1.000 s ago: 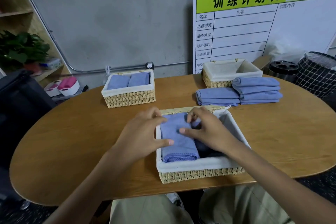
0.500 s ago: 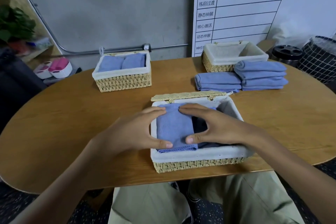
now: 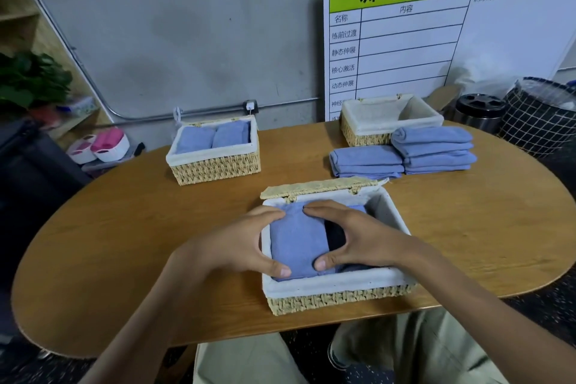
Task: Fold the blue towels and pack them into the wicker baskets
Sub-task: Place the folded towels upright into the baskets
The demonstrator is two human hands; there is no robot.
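- Blue folded towel (image 3: pixel 296 246) lies in the left half of the near wicker basket (image 3: pixel 339 285); left hand (image 3: pixel 230 246) and right hand (image 3: pixel 364 243) each have it in a curled finger-and-thumb grip, probably seating it snugly
- Wooden oval worktop (image 3: pixel 124 243) carries a filled basket (image 3: pixel 215 159), an empty basket (image 3: pixel 386 121) and stacked towels (image 3: pixel 405 153); grey wall (image 3: pixel 187 25) behind

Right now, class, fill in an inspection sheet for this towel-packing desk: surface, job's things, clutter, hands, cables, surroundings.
Surface: oval wooden table.
Job's things: near basket holds one folded towel on its left side; far-left basket holds two towels; far-right basket looks empty; two towel stacks beside it.
Clutter: nothing seen.
Hands: left hand and right hand grip the folded towel, fingers on its far edge.
Cables: conduit along wall.
Surroundings: planning board, grid-patterned bin, plant.
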